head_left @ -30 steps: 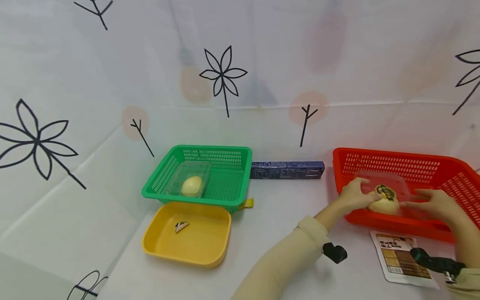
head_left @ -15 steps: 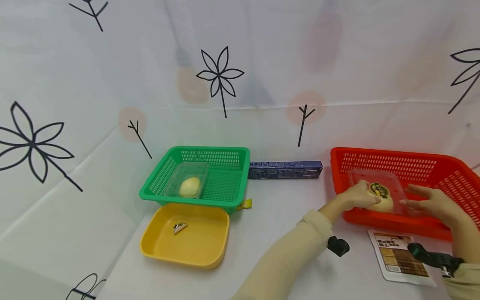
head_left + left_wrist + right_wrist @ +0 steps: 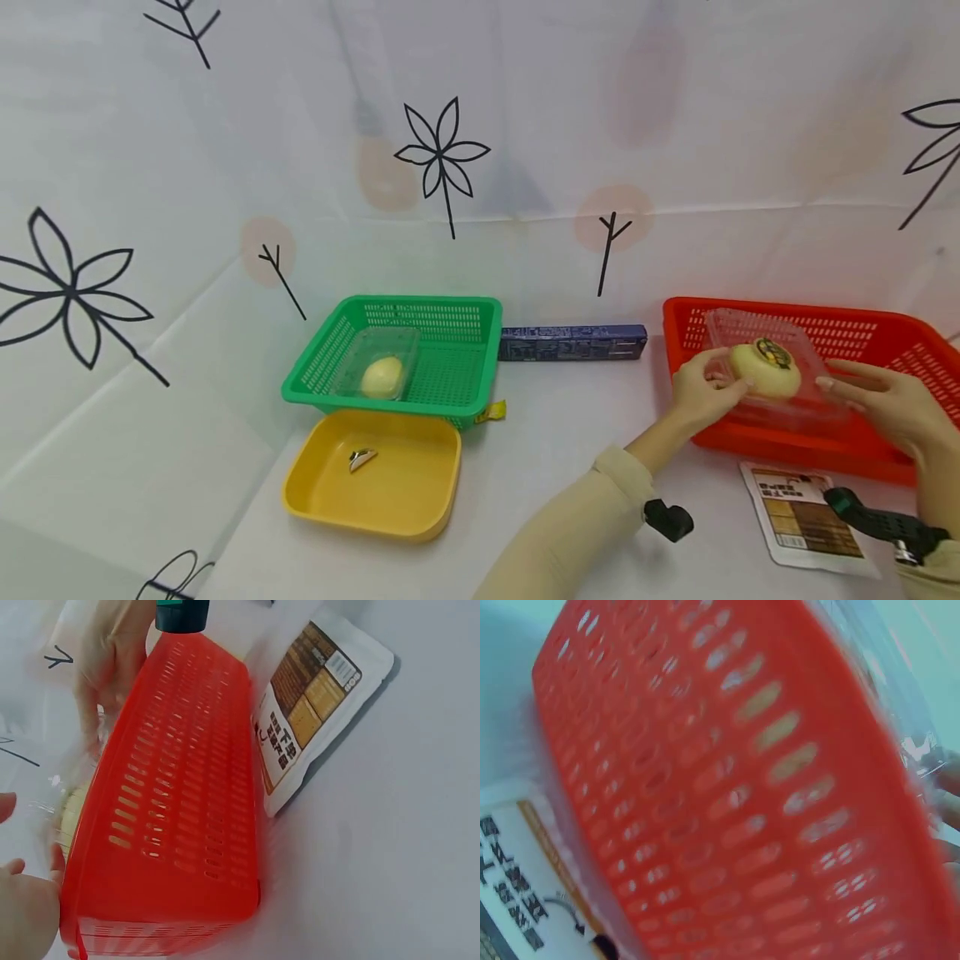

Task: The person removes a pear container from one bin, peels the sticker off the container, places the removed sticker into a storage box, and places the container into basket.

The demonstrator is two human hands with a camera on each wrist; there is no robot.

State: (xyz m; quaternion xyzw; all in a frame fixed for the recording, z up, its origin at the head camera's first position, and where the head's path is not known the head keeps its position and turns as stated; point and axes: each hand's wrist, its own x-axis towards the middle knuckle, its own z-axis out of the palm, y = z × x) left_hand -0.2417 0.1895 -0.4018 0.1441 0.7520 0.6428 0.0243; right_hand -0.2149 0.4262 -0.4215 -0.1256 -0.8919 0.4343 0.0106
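A clear plastic box (image 3: 806,400) with a pale yellow round item (image 3: 765,372) inside is raised over the red basket (image 3: 795,450), tilted with its far side up. A dark round label (image 3: 774,353) shows on top of it. My left hand (image 3: 705,390) grips the box's left side, thumb toward the front. At the opposite side, my right hand (image 3: 888,404) holds the edge between thumb and fingers. In the left wrist view the basket wall hides much of the box, though the left hand (image 3: 26,907) shows at the rim.
A white and brown pouch (image 3: 806,521) lies before the red basket. To the left stand a green basket (image 3: 457,371) holding a similar clear box (image 3: 390,337) and a yellow tray (image 3: 375,500) with a small metallic piece (image 3: 362,458). A long blue box (image 3: 573,342) rests along the back.
The clear box has risen from inside the red basket and tipped, its far edge now higher. Both hands have come up with it, the right one closing onto its side.
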